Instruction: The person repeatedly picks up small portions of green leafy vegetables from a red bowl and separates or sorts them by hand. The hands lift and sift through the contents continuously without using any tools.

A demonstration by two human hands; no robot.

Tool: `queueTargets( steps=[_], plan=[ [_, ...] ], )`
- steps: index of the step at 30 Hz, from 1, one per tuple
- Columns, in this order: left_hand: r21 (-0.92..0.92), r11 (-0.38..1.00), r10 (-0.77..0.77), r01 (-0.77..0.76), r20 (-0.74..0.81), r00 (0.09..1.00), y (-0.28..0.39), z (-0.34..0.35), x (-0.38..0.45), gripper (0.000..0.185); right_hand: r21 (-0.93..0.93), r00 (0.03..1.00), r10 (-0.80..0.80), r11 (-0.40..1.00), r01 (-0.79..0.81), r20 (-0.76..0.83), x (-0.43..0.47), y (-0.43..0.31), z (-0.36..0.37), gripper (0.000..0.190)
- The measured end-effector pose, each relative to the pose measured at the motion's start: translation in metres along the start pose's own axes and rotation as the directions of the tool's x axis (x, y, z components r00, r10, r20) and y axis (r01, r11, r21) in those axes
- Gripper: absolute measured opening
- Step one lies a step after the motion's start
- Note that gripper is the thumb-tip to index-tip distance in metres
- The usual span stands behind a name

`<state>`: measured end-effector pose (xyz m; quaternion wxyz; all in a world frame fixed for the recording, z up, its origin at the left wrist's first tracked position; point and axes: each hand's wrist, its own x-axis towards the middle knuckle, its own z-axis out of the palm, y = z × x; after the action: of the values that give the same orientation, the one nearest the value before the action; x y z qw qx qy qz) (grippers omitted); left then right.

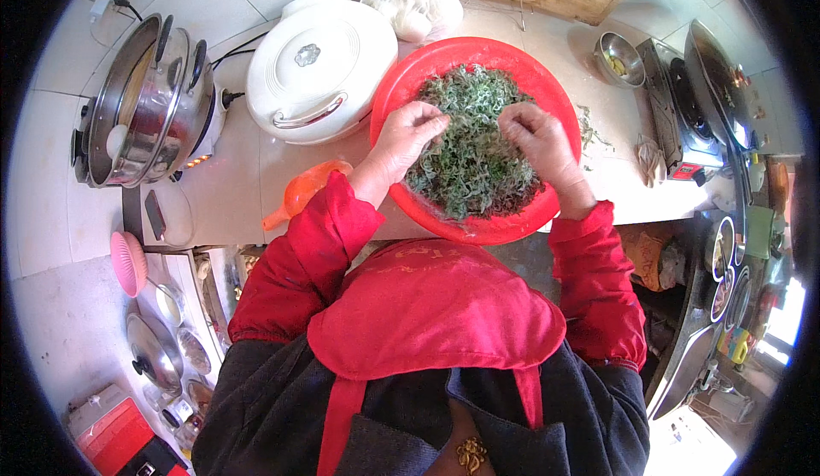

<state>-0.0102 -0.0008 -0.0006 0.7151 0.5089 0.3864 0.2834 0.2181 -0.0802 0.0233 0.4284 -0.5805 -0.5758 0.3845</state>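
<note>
A red plastic basin (474,238) stands on the counter before me, filled with a heap of green leafy herbs (474,175) dusted with white powder, paler towards the back. Over the left side of the heap is my left hand (413,131), thumb and forefinger pinched close together. My right hand (537,136) is over the right side with its fingers curled in. Whether either hand has a sprig between its fingertips is too small to tell. Both wrists come out of red sleeve covers.
Left of the basin stand a white lidded electric appliance (320,66), an orange scoop (307,188) and a steel pot (144,104). To the right are a small metal bowl (619,60), leaf scraps (592,133) and a gas stove (688,117) with a wok (717,85). Behind lies a plastic bag (413,5).
</note>
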Motion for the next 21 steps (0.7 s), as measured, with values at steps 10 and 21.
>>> queueTargets(
  steps=[10, 21],
  plan=[
    [0.067, 0.996, 0.049, -0.052, 0.046, 0.998, 0.006, -0.002, -0.002, 0.021, 0.272, 0.985, 0.068, 0.956, -0.11, 0.159, 0.001, -0.006, -0.019, 0.037],
    [0.015, 0.998, -0.06, 0.06, 0.008, 0.998, 0.008, -0.004, 0.001, 0.02, -0.368, 0.914, -0.34, 0.839, 0.401, 0.223, -0.018, -0.014, 0.042, 0.031]
  ],
)
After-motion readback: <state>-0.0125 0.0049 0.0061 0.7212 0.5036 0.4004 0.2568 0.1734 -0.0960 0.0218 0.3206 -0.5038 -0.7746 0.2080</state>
